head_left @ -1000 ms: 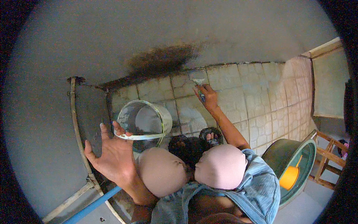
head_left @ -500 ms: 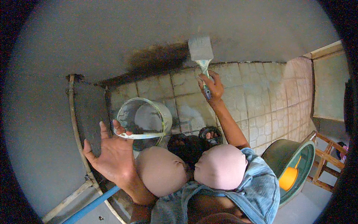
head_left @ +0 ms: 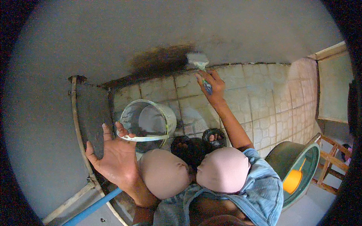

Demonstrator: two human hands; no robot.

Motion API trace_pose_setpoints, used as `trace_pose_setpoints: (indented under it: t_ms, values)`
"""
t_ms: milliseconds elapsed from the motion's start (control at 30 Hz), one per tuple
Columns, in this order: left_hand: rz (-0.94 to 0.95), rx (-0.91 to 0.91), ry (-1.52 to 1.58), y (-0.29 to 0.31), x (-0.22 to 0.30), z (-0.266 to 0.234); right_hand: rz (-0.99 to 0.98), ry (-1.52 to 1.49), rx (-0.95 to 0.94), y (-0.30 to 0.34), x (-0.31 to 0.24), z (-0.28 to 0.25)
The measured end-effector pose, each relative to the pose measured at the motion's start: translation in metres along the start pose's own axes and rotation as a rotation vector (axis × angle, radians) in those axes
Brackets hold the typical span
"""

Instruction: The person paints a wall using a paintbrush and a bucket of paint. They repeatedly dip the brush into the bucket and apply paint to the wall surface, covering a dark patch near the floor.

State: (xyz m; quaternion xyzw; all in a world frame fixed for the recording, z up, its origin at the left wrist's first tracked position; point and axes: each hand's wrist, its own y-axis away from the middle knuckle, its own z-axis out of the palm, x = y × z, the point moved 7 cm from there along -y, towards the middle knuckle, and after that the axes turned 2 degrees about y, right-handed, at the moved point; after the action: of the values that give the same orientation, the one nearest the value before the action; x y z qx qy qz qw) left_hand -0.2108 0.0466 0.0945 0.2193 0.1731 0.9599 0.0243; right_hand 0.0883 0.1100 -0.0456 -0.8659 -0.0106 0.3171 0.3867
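Observation:
My right hand (head_left: 213,87) is closed around the handle of a wide flat paintbrush (head_left: 202,67). Its pale, paint-covered bristles lie against the grey wall, at the right end of a dark unpainted patch (head_left: 158,59) just above the floor line. My left hand (head_left: 117,160) is palm up, with thumb and index finger spread and the other fingers curled over the white handle (head_left: 145,138) of a clear plastic bucket (head_left: 171,119). The bucket tilts in front of my left knee. Light grey paint (head_left: 150,122) shows inside it.
Patterned floor tiles (head_left: 241,101) lie below the wall. A pipe (head_left: 75,116) runs along the left wall, near a blue pipe (head_left: 94,207). At right stand a green tub (head_left: 279,154) with an orange dipper (head_left: 293,181) inside, a wooden rack (head_left: 329,162) and a pale door (head_left: 333,86).
The brush has swept down the wall toward the floor line, its bristles now lower and more tilted. My left hand and the bucket have barely shifted.

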Motion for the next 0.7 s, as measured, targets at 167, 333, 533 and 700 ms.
trace_pose_setpoints:
  t_ms: [167, 333, 533, 700]
  values:
    - [-0.005, 0.024, 0.014, -0.001, -0.001, -0.003, -0.109, 0.064, 0.044, 0.018, -0.013, -0.01]
    - [-0.027, -0.02, 0.019, -0.004, -0.002, -0.003, 0.032, 0.079, -0.23, 0.084, 0.038, 0.041]
    - [-0.037, -0.021, 0.017, -0.004, -0.002, -0.004, 0.012, 0.127, -0.299, 0.074, 0.046, 0.063]
    - [-0.049, -0.014, 0.038, -0.005, 0.0, -0.008, 0.035, 0.07, -0.188, 0.021, 0.022, 0.044]
